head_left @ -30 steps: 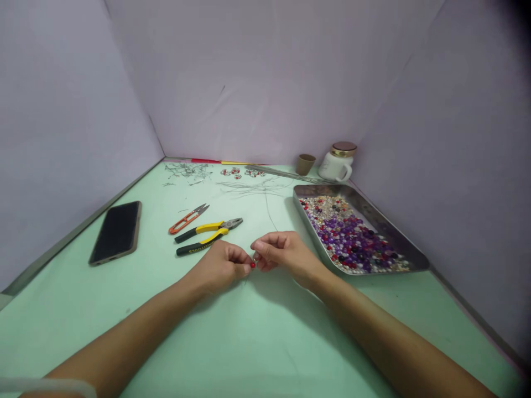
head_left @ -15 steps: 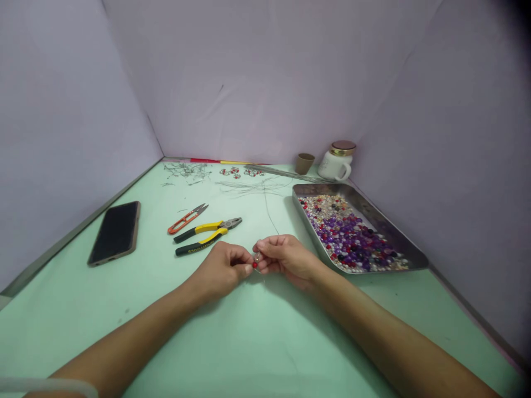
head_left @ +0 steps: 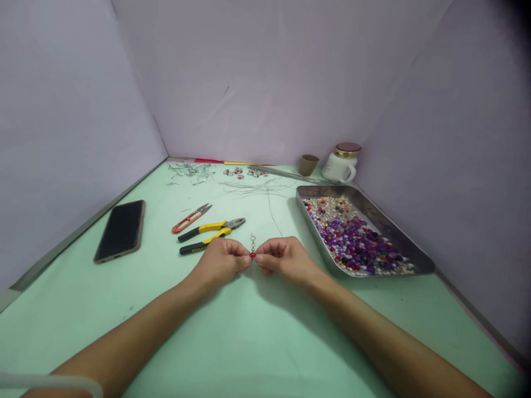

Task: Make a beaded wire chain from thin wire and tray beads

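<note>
Between my two hands is a small beaded wire piece [head_left: 253, 245], with a red bead at its lower end, pale beads above it and a wire loop on top. My left hand [head_left: 224, 258] pinches it from the left, right beside the red bead. From the other side my right hand [head_left: 286, 258] grips it with thumb and fingertips. Just behind my left hand lie yellow-and-black pliers [head_left: 215, 229], and past them orange thread snips [head_left: 191, 218]. A long thin wire [head_left: 271, 210] runs back from near my right hand.
A metal tray [head_left: 323, 257] of mixed beads stands at right. A phone [head_left: 121, 231] lies at left. Along the back are wire scraps [head_left: 191, 170], finished-looking red bead pieces [head_left: 234, 173], loose wires [head_left: 257, 188], a brown cup [head_left: 308, 165] and a lidded white mug [head_left: 340, 166].
The beaded piece has turned so its loop end points away from me and shows clear of the fingers. My right hand's fingers have moved down to the red bead. The view has shifted slightly.
</note>
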Demonstrator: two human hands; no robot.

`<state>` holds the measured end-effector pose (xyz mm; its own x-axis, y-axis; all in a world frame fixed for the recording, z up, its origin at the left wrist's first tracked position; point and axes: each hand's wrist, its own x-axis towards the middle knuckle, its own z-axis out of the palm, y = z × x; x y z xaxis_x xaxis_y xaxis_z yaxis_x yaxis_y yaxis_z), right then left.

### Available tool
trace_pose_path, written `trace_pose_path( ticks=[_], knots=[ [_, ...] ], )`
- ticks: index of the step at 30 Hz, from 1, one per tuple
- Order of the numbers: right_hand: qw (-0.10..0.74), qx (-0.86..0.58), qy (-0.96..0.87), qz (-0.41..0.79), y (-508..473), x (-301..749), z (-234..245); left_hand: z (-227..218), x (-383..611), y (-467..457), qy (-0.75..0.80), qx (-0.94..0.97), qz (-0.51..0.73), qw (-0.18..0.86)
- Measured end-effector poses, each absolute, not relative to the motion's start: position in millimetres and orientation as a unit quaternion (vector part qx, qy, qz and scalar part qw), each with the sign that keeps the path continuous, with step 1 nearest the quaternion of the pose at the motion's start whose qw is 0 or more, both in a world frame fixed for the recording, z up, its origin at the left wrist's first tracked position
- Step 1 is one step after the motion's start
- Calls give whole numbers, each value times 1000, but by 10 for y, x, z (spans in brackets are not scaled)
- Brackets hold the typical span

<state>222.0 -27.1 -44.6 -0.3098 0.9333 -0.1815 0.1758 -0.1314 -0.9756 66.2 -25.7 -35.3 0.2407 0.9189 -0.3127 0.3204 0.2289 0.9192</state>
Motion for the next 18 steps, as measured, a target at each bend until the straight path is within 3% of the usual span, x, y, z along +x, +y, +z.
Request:
trace_pose_path(
  ticks=[8,14,18],
  knots=[
    [302,-513,-674,438,-291,2225,-567,-322,656,-236,572,595,210,525],
    [214,-501,-805,233,-358,2213,-448,-370,643,-213,581,618,188,495],
    [156,-549,-801,181,-428,2146,-362,-330,677,-218,604,600,187,490]
  ],
)
